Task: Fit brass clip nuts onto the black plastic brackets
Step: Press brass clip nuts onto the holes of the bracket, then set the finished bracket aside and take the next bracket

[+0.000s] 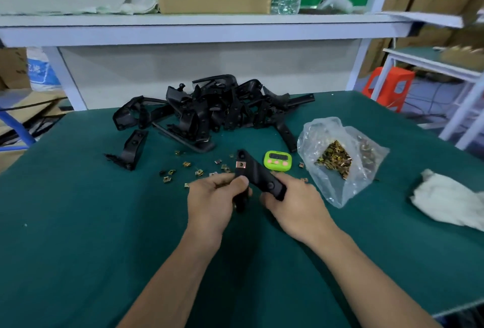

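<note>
Both hands hold one black plastic bracket (258, 173) above the green table (78, 236). My left hand (213, 200) grips its lower arm, thumb pressed near a brass clip nut (241, 164) seated on the bracket's upper end. My right hand (296, 203) grips the bracket's right end. Several loose brass clip nuts (183, 170) lie scattered on the table just beyond my hands. A pile of black brackets (209, 107) fills the far middle of the table, and one bracket (129, 151) lies apart to its left.
An open clear plastic bag (340, 160) of brass clip nuts lies right of my hands. A green timer (278, 160) sits behind the held bracket. A white cloth (445, 199) rests at the right edge. A shelf (204, 29) with a cardboard box and bottle spans the back.
</note>
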Action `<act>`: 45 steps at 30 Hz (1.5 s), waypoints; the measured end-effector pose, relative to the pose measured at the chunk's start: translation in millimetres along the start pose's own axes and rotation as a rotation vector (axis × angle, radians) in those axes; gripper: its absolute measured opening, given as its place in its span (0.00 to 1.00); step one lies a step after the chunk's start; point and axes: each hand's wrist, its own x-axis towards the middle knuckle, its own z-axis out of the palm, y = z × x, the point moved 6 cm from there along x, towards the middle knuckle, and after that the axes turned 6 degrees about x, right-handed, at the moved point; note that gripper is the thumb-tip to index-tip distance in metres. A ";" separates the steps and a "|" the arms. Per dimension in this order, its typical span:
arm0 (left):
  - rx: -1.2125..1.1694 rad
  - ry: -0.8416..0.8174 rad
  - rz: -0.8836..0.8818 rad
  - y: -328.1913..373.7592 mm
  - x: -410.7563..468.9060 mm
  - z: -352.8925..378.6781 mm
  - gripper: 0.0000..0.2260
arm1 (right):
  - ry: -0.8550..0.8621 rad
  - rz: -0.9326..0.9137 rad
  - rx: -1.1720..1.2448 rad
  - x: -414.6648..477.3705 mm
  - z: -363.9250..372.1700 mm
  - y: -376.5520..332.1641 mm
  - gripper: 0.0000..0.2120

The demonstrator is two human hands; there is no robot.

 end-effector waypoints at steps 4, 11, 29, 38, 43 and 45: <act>-0.161 0.008 0.006 20.7 -30.3 28.3 0.17 | -0.053 -0.002 -0.080 -41.9 -35.7 -3.3 0.09; -0.097 -0.285 -0.126 55.7 -76.2 130.1 0.11 | -0.153 0.242 0.473 -147.9 -124.5 46.9 0.08; 0.103 -1.282 -0.591 -4.6 -334.6 469.3 0.18 | 1.333 0.834 1.173 -441.4 -278.9 274.8 0.09; 0.147 -1.170 -0.385 -34.8 -298.8 446.3 0.11 | 0.931 0.866 1.277 -340.3 -187.5 269.9 0.10; 0.159 -1.145 -0.164 0.5 -253.1 400.8 0.14 | 0.947 0.750 1.111 -274.8 -185.6 229.3 0.11; 0.114 -1.095 -0.101 25.1 -226.7 384.0 0.14 | 0.912 0.671 1.045 -246.3 -192.5 207.0 0.11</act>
